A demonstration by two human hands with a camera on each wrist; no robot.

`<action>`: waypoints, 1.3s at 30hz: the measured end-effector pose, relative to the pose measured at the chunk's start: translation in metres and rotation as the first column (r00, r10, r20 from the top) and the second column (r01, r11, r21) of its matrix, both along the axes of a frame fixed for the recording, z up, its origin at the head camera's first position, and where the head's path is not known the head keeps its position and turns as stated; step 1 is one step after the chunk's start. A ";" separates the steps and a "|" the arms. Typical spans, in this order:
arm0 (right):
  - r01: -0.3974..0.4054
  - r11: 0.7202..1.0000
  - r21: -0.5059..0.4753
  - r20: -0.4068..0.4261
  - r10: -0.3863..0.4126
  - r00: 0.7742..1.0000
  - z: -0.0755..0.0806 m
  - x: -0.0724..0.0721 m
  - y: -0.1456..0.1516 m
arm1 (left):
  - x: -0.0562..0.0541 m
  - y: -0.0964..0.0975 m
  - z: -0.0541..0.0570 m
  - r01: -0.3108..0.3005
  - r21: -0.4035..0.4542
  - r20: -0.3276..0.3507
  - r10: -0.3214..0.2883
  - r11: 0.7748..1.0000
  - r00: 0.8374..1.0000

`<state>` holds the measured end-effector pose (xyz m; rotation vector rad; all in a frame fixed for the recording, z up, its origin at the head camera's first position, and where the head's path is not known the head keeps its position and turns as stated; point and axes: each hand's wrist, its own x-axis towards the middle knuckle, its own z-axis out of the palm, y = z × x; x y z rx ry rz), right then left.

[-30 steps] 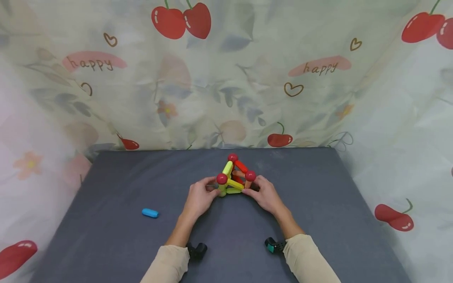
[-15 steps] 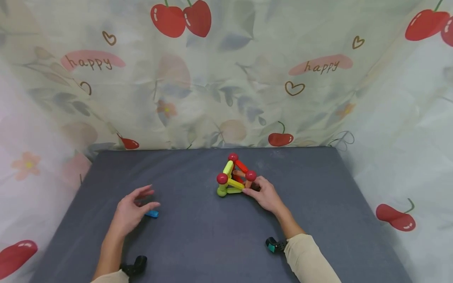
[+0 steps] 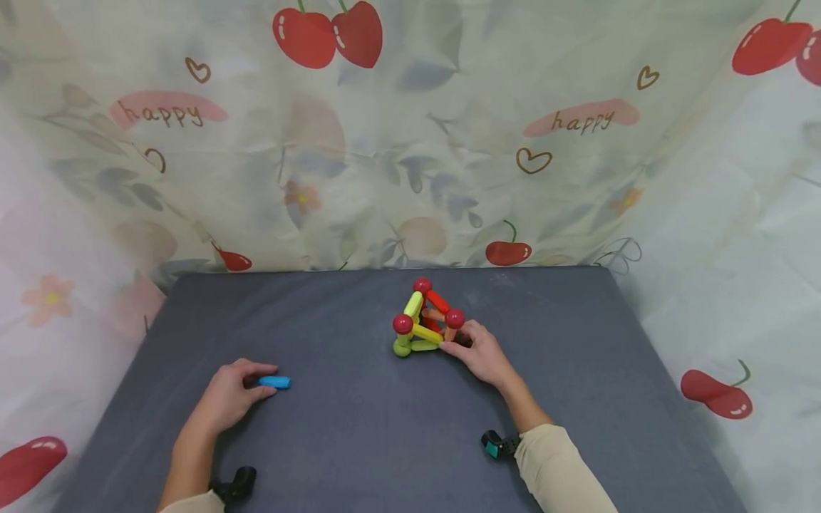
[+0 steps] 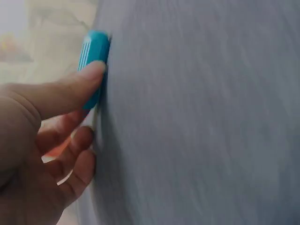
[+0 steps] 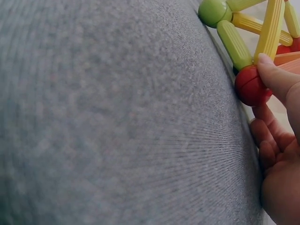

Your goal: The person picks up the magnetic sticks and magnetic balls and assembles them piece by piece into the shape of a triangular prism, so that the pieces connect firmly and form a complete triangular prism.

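On the left of the table, my left hand (image 3: 227,392) pinches a short blue rod (image 3: 279,382) between thumb and fingers. The left wrist view shows the thumb across the rod's ribbed side. A frame of coloured toy rods and balls stands further back, near the middle, with red balls on top and a green ball (image 3: 402,349) at its lower left. My right hand (image 3: 482,356) holds its lower right corner. In the right wrist view, the thumb lies at the foot of a yellow rod (image 5: 269,33), beside a red ball (image 5: 251,86), with fingers behind the ball.
A dark grey cloth covers the table (image 3: 385,442). Behind it hangs a patterned curtain (image 3: 410,142) with cherries, and pale curtain also encloses both sides. Each wrist carries a small black device.
My left hand has let go of the frame's left side, moved left and taken hold of the blue rod. My right hand stays at the frame, which has hardly moved.
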<state>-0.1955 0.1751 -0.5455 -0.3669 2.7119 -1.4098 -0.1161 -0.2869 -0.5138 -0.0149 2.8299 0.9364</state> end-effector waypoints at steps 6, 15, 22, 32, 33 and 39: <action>-0.004 1.000 0.006 0.002 0.004 1.000 -0.001 0.000 0.000 | -0.014 0.045 0.027 0.002 0.087 -0.145 0.011 0.996 0.989; 0.001 1.000 0.002 -0.014 -0.001 1.000 -0.003 -0.001 -0.001 | -0.051 0.149 0.073 0.144 0.219 -0.348 -0.061 0.965 0.936; 0.004 1.000 -0.007 -0.041 -0.004 0.999 -0.002 -0.002 -0.003 | -0.064 0.211 0.069 0.242 0.248 -0.410 -0.125 0.938 0.904; 0.003 1.000 -0.014 -0.047 -0.004 0.999 -0.003 0.000 -0.002 | -0.068 0.235 0.054 0.225 0.136 -0.455 -0.141 0.965 0.879; 0.004 1.000 -0.017 -0.047 -0.005 0.999 -0.003 0.000 -0.001 | -0.067 0.236 0.054 0.223 0.114 -0.463 -0.147 0.968 0.874; 0.009 1.000 -0.018 -0.050 -0.010 0.999 -0.004 0.002 0.000 | -0.066 0.241 0.050 0.222 0.027 -0.506 -0.178 0.975 0.844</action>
